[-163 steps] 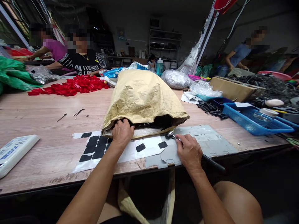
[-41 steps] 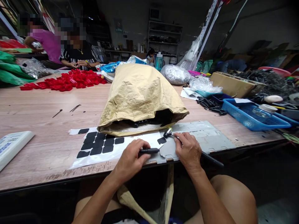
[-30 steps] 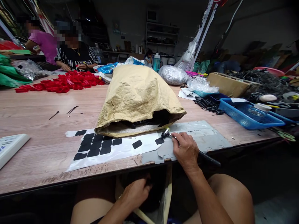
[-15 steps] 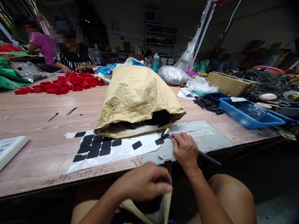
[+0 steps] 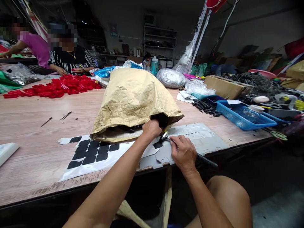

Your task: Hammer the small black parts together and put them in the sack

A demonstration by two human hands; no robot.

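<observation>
A brown paper sack [image 5: 135, 98] lies on the table with its mouth toward me and dark pieces inside. My left hand [image 5: 152, 129] reaches into the right part of that mouth; its fingers are hidden there. My right hand [image 5: 184, 152] is closed around the shaft of a small hammer [image 5: 206, 161], whose black grip sticks out past the table edge. The hammer's head, dark and metallic with a yellowish end, rests just before the sack, above a grey board [image 5: 194, 137]. A white sheet with black rounded stickers [image 5: 90, 152] lies left of my hands, partly under my left forearm.
Red pieces [image 5: 59, 87] are heaped at the back left, where two co-workers sit. A blue basket [image 5: 244, 115] and black parts [image 5: 206, 106] lie to the right. Below the table edge, a second opened paper sack [image 5: 166, 202] hangs between my knees.
My left hand has moved up and forward from above the lower sack into the mouth of the sack on the table. My right hand still holds the hammer. The view has shifted slightly.
</observation>
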